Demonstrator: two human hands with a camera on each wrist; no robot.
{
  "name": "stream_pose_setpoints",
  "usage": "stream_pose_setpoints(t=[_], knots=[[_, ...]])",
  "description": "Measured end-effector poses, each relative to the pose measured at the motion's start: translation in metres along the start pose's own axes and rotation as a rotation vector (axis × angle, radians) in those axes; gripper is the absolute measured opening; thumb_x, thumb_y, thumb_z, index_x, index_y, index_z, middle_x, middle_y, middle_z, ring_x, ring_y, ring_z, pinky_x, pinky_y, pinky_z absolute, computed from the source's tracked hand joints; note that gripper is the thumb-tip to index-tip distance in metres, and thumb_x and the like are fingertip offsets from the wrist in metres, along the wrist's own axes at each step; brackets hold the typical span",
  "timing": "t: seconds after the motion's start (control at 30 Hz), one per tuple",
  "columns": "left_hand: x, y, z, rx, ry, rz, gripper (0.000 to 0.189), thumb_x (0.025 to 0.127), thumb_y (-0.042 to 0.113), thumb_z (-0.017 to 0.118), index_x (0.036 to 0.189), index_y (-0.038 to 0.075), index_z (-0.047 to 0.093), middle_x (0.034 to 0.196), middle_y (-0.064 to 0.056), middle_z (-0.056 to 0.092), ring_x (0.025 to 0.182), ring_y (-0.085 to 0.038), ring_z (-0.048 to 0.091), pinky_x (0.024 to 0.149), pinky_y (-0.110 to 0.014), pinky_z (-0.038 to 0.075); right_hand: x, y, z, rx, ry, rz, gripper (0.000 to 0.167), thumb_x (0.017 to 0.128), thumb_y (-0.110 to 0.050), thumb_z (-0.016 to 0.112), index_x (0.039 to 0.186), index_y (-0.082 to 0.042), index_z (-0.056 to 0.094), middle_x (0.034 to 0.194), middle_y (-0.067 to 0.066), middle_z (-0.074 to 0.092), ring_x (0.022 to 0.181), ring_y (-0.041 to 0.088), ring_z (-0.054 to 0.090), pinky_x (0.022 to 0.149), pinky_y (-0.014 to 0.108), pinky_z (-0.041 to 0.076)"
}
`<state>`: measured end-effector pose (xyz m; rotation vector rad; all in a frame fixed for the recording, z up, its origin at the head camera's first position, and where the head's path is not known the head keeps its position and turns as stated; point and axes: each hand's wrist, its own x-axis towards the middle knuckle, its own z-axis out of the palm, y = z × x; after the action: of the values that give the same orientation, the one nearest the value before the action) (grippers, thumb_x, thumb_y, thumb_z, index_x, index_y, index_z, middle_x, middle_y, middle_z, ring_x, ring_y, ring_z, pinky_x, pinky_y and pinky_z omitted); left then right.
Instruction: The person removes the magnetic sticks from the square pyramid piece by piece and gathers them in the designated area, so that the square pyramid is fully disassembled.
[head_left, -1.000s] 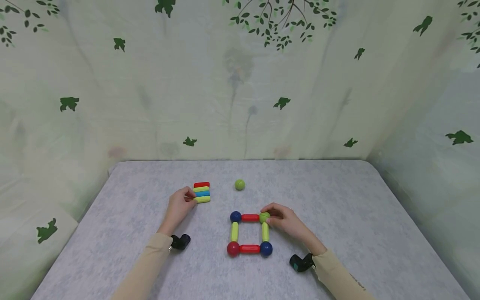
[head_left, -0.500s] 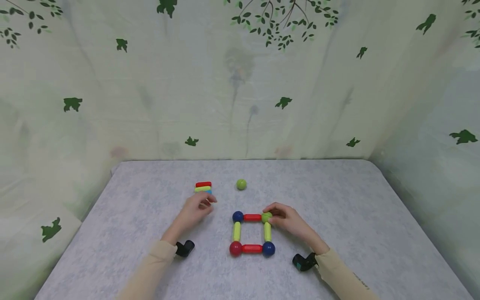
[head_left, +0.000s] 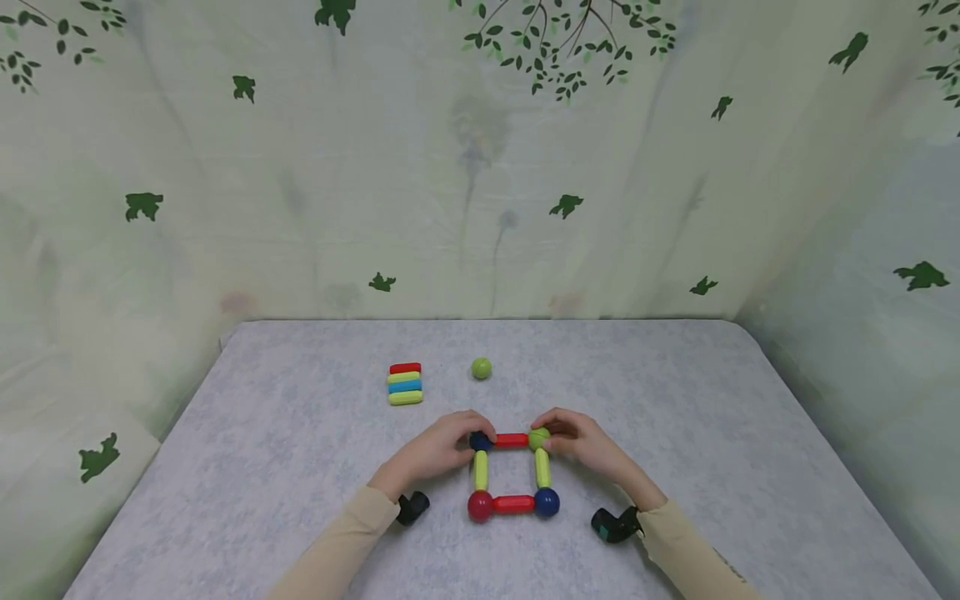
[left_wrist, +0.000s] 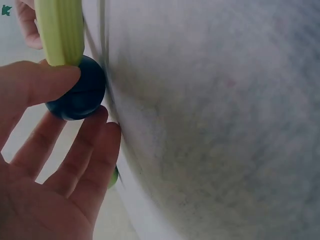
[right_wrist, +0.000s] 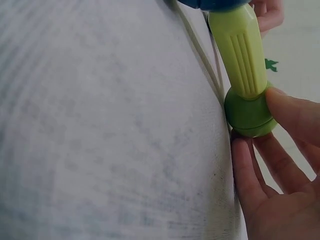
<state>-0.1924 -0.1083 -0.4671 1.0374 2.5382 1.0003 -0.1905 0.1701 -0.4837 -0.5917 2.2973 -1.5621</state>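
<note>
Your left hand (head_left: 442,446) pinches the far-left blue ball (head_left: 478,442); in the left wrist view, the thumb presses where this ball meets the left yellow-green rod (head_left: 481,472), and fingertips touch the ball's other side. Your right hand (head_left: 581,446) holds the far-right green ball (head_left: 538,439) in the same manner, thumb against fingers, near the end of the right yellow-green rod (head_left: 542,468).

These balls are two corners of the square frame (head_left: 513,504), which is on the table (head_left: 262,417) between your arms. Its near corners, a red ball (head_left: 480,506) and a second blue ball (head_left: 547,502), are free of your hands. Beyond the frame are a loose green ball (head_left: 482,368) and a stack of four bars (head_left: 406,387) lying side by side.

I judge the pieces to be light, hard plastic, not easily broken. The balls look smooth, so they may slip or roll; the ribbed rods probably give better grip. The joints are perhaps the weak places, therefore hold close to them and move both corners evenly, otherwise the frame may twist apart.
</note>
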Motion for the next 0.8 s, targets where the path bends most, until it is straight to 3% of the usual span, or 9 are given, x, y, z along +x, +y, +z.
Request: stream_pose_setpoints(t=[0.5,0.6,0.8], knots=[[0.0015,0.0016,-0.0022,0.128,0.028,-0.009,0.027,0.087,0.004,0.067,0.112,0.014,0.067,0.111,0.002,0.053,0.099,-0.014,0.051,0.085,-0.027,0.049,-0.0024,0.0013,0.0008,0.003,0.013,0.021,0.026,0.094,-0.012,0.061,0.118,-0.003,0.061,0.116,0.008,0.061,0.109,0.025,0.056,0.090,0.035,0.046],[0.0010,0.0002,-0.0038,0.052,0.085,-0.024,0.028,0.087,0.003,0.067,0.113,0.011,0.065,0.113,0.001,0.054,0.100,-0.015,0.053,0.086,-0.029,0.049,-0.0031,0.0010,0.0007,0.001,0.008,0.009,0.027,0.094,-0.013,0.061,0.118,-0.001,0.060,0.116,0.010,0.061,0.109,0.027,0.056,0.089,0.036,0.046],[0.0063,-0.0070,-0.0065,-0.111,0.307,-0.119,0.032,0.085,0.001,0.070,0.115,0.008,0.060,0.113,-0.001,0.057,0.101,-0.018,0.056,0.087,-0.032,0.050,-0.0033,0.0023,0.0008,0.007,0.012,0.012,0.026,0.093,-0.012,0.062,0.118,-0.004,0.061,0.116,0.008,0.061,0.110,0.026,0.055,0.090,0.035,0.045]])
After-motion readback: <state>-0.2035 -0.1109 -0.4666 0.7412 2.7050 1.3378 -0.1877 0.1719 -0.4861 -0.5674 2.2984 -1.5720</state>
